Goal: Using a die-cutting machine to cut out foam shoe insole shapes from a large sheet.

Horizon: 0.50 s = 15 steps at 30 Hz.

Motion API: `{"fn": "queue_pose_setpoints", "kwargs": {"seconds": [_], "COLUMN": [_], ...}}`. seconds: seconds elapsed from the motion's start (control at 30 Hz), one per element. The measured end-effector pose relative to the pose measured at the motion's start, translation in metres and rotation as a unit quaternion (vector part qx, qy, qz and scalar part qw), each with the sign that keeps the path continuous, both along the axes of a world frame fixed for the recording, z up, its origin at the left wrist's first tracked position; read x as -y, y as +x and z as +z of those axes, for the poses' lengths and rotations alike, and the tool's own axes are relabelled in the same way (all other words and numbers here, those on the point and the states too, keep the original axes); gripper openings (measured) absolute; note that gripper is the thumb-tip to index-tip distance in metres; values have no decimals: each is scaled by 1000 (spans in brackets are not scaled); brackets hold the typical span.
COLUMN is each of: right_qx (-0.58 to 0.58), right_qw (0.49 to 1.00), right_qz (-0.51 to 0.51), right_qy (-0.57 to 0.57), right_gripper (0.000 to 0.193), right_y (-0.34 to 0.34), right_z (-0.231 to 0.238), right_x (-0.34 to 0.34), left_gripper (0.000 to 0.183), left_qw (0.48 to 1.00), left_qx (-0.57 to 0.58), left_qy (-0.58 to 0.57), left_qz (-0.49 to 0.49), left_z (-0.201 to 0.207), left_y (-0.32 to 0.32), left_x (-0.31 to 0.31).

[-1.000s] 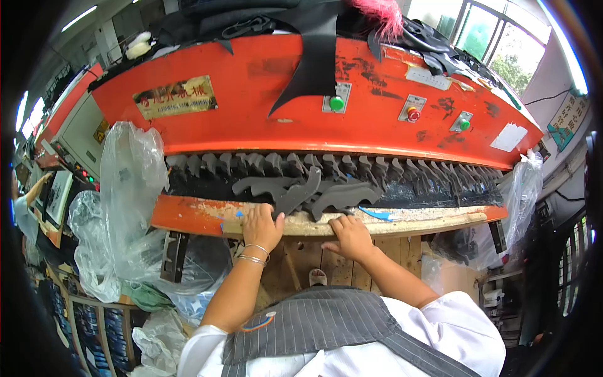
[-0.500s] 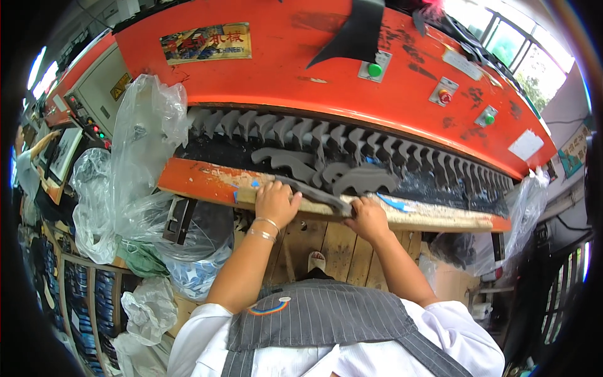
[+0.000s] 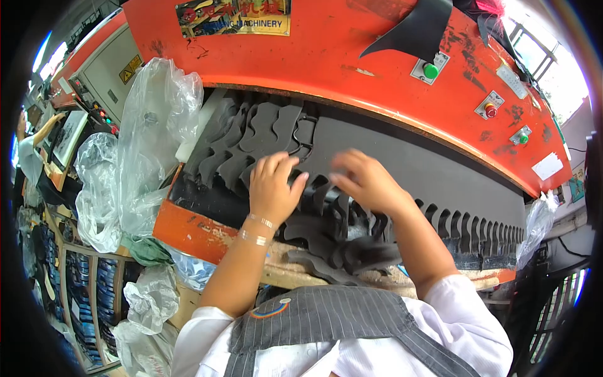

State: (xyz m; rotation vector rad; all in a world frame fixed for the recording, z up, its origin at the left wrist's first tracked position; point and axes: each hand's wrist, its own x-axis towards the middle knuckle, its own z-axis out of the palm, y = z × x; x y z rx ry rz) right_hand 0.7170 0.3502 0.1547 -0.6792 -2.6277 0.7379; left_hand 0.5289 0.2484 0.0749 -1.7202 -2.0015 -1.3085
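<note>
My left hand (image 3: 273, 191) hovers over the wavy front edge of a dark grey sheet (image 3: 414, 154), thumb and fingers apart, holding nothing that I can see. Level with it to the right, my right hand (image 3: 367, 182) is a little blurred. Its fingers are bent but apart, and nothing shows between them. Beyond the left fingertips a narrow, dark-rimmed cutting die (image 3: 305, 135) lies on the sheet. Wavy cut strips (image 3: 251, 125) lie left of the die. Nearer to me, below the hands, several loose curved grey pieces (image 3: 333, 248) are heaped, partly blurred.
A red machine beam (image 3: 352, 63) with green and red buttons spans the far side. Clear plastic bags (image 3: 151, 119) hang at the left. A worn wooden ledge (image 3: 289, 273) runs along the front. Another person (image 3: 31, 151) stands at the far left.
Both hands have let go of the long curved grey piece at the front ledge and moved forward over the sheet. The view has shifted forward, bringing the sheet and die into sight.
</note>
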Motion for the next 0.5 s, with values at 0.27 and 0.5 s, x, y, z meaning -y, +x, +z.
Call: {"fn": "queue_pose_setpoints", "kwargs": {"seconds": [0.27, 0.5], "right_qx": [439, 217], "right_qw": [898, 964], "right_qz": [7, 15], "right_qy": [-11, -152], "right_gripper": [29, 17], "right_y": [-166, -141], "right_z": [-49, -98], "right_x": [-80, -139], "left_gripper": [21, 31], "left_qw": [992, 951], "left_qx": [-68, 263], "left_qy": [-65, -52], "left_qz": [-79, -155], "left_z": [-50, -85], "left_y": [-63, -56], "left_x": [-39, -65]}}
